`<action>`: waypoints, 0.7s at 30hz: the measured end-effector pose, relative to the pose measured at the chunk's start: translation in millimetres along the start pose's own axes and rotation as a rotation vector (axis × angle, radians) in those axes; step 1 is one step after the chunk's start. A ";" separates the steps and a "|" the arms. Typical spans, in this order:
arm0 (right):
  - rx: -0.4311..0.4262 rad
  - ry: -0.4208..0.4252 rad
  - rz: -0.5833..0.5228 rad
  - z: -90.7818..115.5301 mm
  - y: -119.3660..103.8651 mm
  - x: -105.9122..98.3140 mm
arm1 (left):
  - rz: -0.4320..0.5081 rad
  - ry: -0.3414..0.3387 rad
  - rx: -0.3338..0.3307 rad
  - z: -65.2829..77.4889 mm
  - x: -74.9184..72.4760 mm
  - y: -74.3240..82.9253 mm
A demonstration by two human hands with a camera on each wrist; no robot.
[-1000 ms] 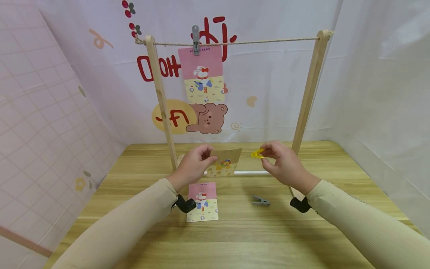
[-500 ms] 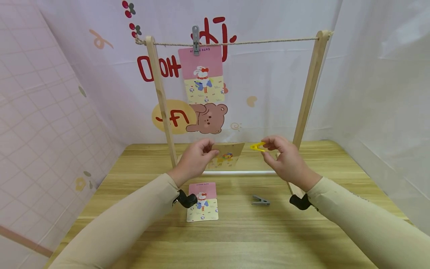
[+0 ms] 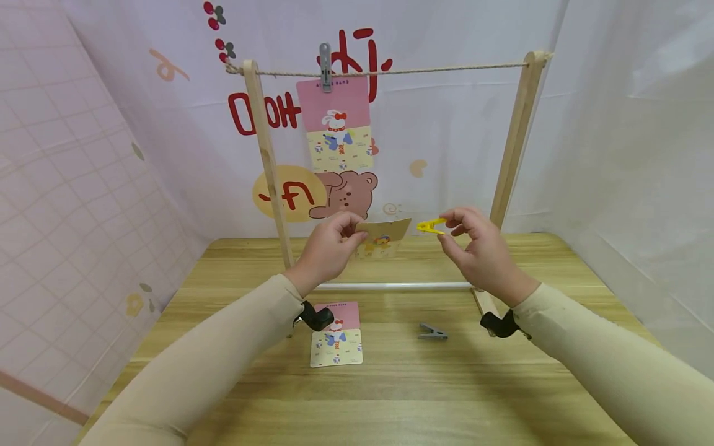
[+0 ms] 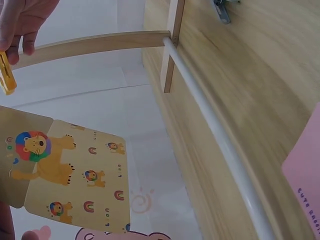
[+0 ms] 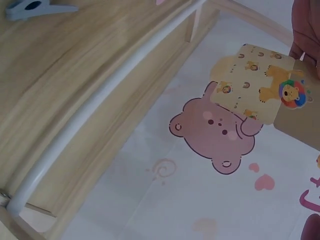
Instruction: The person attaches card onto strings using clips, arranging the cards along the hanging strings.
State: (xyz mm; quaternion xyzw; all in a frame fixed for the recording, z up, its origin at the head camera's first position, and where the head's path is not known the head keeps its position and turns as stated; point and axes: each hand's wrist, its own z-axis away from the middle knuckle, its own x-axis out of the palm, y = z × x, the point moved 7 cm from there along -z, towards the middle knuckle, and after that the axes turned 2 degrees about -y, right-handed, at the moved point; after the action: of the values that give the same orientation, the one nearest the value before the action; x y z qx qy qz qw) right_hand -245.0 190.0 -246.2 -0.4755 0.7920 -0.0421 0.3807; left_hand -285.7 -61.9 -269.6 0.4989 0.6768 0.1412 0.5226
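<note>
My left hand pinches a yellow and tan card by its left corner. A lion with a rainbow mane is printed on the card, which shows well in the left wrist view. In my right hand, thumb and fingers grip the handles of a yellow clothespin, its nose pointing left toward the card. Both hands are raised over the table, below the twine. From that twine hangs a pink and yellow rabbit card, held by a grey clothespin.
A second rabbit card lies on the wooden table, and a grey clothespin lies to its right. Wooden posts carry the twine at both ends. A white rod joins the stand low down.
Both hands have risen, carrying the lion card and the yellow clothespin up and away from the table. The lion card has tilted flatter and shifted slightly right.
</note>
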 end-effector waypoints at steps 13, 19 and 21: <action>-0.009 0.057 -0.027 -12.9 -6.2 -11.8 | -0.011 0.042 0.054 -21.2 -7.6 19.5; -0.005 0.073 -0.058 -19.6 -10.2 -16.2 | -0.020 0.057 0.066 -30.1 -11.6 28.7; -0.002 0.078 -0.061 -22.1 -11.9 -17.8 | -0.014 0.061 0.076 -33.7 -12.5 31.9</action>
State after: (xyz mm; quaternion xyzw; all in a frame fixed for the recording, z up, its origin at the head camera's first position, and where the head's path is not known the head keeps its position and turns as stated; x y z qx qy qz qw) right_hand -246.0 191.0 -215.5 -0.4976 0.7914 -0.0715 0.3477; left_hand -298.0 -46.4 -225.9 0.5093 0.7006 0.1270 0.4833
